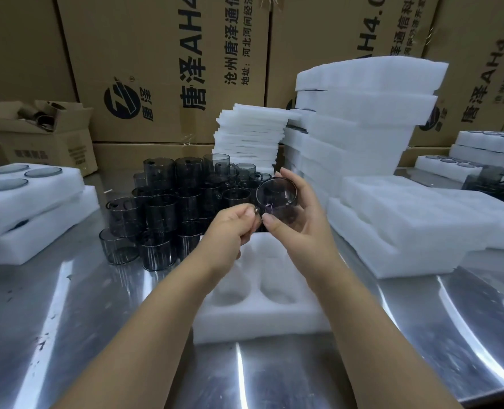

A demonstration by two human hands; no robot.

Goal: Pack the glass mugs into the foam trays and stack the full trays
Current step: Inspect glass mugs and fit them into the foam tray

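Head view: just above centre, the right hand holds a smoky glass mug clear of the steel worktop, fingers curled round its wall and one round end turned toward the camera. The left hand pinches the mug's 7 o'clock side, on what looks like the handle, so both grips are closed on this one mug. Toward 6 o'clock lies an empty foam tray, with two round pockets showing between the forearms.

The mug should probably be squared over a pocket, lowered straight and seated without forcing it against the foam ribs.

At 9 o'clock the loose mugs crowd near the left wrist. At 3 o'clock the stacked trays sit close beside the right forearm. The freest lane runs straight down to the tray.
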